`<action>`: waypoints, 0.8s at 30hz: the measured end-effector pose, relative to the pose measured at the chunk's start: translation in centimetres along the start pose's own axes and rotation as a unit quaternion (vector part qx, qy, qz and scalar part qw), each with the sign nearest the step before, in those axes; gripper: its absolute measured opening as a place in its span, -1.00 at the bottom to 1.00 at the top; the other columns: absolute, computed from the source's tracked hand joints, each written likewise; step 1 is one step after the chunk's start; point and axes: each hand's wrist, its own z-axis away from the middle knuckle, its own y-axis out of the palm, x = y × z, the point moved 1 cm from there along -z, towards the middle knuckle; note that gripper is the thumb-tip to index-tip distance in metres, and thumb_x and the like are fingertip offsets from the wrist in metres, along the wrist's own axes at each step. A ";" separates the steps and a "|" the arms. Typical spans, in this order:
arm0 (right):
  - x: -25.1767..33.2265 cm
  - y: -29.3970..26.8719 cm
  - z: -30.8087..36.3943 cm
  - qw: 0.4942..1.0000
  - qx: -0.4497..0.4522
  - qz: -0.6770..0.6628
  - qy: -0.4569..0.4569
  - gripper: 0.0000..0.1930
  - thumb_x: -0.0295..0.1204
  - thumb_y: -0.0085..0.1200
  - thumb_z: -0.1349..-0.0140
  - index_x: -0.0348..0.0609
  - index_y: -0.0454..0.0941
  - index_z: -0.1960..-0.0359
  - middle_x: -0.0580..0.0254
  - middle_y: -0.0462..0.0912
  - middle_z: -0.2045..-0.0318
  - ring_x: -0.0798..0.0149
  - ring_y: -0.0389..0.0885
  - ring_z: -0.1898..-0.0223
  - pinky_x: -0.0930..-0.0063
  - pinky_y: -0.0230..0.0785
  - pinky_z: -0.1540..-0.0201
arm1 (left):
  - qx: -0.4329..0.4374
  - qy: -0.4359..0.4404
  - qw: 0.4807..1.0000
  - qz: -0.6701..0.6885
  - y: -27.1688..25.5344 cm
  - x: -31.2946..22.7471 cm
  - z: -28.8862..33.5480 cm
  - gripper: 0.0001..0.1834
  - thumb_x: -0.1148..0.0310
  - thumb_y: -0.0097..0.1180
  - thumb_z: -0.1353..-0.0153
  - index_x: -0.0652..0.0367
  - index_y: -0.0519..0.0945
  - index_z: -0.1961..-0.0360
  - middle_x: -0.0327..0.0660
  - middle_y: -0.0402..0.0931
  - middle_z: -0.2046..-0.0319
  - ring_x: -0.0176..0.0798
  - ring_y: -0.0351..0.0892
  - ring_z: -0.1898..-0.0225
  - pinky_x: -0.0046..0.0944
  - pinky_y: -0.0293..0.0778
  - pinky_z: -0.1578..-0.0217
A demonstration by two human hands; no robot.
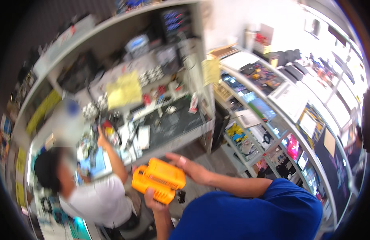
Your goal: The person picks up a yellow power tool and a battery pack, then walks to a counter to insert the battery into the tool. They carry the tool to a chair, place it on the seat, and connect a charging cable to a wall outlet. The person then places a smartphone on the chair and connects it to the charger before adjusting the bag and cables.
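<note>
A bright orange-yellow, boxy device [159,180] with a raised block on top and slots along its near side is in front of me. My left hand [155,200] grips its near lower edge, the thumb lying over the casing. Beside the far right edge is my right hand [193,169], its fingers stretched out; whether they touch the casing I cannot tell. A small black piece [180,196] shows just under the device's right corner. The device's underside and most of my left fingers are hidden.
On the left a seated person in a white shirt [99,200] works at a cluttered bench [173,128] under shelves. A glass display case [273,132] with boxed goods runs along the right. Grey floor [209,160] lies between them.
</note>
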 end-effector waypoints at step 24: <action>-5.9 -23.8 29.8 0.898 -0.184 -0.038 0.397 -0.08 0.46 -0.29 -0.57 -0.19 0.71 -0.24 0.00 0.77 -0.07 0.12 0.74 -0.15 0.21 0.56 -0.25 | 0.180 -0.232 0.955 0.033 24.1 21.8 0.5 -0.01 -0.15 0.19 -0.33 -0.12 0.16 -0.72 -0.15 0.35 -0.57 0.01 0.40 -0.54 0.28 0.36 -0.51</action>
